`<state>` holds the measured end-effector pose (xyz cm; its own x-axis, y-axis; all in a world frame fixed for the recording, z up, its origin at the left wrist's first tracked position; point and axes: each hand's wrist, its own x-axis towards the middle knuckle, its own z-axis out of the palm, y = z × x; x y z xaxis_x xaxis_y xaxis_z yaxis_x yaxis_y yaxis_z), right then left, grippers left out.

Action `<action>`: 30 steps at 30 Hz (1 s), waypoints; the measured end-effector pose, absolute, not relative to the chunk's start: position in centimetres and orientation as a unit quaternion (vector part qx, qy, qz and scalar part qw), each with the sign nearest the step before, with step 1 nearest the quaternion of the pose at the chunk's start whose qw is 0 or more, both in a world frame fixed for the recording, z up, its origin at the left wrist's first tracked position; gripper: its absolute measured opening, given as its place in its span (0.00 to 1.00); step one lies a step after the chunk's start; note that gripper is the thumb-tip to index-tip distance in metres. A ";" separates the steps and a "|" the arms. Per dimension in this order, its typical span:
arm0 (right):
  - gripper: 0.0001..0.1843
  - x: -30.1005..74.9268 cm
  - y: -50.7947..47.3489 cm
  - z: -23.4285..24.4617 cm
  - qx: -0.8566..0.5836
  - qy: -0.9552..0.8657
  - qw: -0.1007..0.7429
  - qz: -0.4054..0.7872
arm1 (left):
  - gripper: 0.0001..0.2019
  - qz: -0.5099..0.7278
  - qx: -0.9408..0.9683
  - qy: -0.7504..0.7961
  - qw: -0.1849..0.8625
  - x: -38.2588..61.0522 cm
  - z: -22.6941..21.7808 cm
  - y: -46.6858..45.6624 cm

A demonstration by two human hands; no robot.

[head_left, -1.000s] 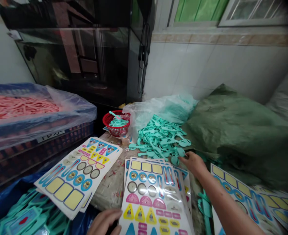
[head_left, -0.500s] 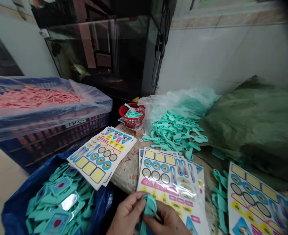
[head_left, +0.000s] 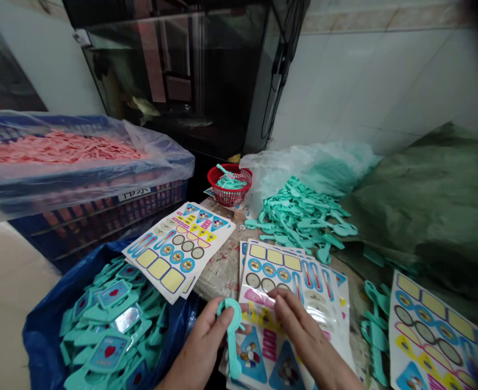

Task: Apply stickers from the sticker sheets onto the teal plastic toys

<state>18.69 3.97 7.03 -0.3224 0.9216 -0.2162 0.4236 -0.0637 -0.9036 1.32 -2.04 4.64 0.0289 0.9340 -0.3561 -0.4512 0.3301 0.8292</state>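
Observation:
My left hand (head_left: 206,338) pinches a teal plastic toy piece (head_left: 233,338) between thumb and fingers. The piece has a round, ring-like head at the top and a long flat handle pointing down. To its right, my right hand (head_left: 304,330) lies over a sticker sheet (head_left: 271,260), fingers stretched out and fingertips on the printed surface. Pale yellow squares, dials, thermometers and triangles are printed on this sheet, which tops a small stack. The sheet's near part passes behind the teal piece. Whether a sticker is under my right fingertips cannot be made out.
A blue bag (head_left: 44,330) of teal pieces with heart stickers stands at lower left. More sticker sheets (head_left: 178,246) lie beside it. A teal pile (head_left: 304,216) spills from a clear bag; a red basket (head_left: 228,195) stands behind. A blue crate (head_left: 101,211) holds pink pieces.
My right hand has left the teal piece and moved right onto the sticker sheet. My left hand keeps the piece, now held more in view. The view has shifted slightly.

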 end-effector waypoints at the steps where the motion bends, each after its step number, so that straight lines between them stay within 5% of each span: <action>1: 0.20 18.9 4.7 7.0 -0.533 -0.669 0.245 0.457 | 0.16 0.515 0.257 0.465 0.673 1.2 4.7 -1.8; 7: 0.19 19.0 7.9 4.4 -0.488 -0.798 0.204 0.287 | 0.19 0.481 0.319 0.469 0.668 1.0 4.6 0.0; 30: 0.06 18.2 9.3 3.4 -0.509 -0.815 0.169 0.220 | 0.26 0.401 0.318 0.474 0.717 1.2 3.9 2.4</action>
<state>18.21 9.26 3.42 -0.4247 0.9039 0.0509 0.7555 0.3849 -0.5301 1.19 2.41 3.87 0.2297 0.8759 -0.4244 -0.2743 0.4766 0.8352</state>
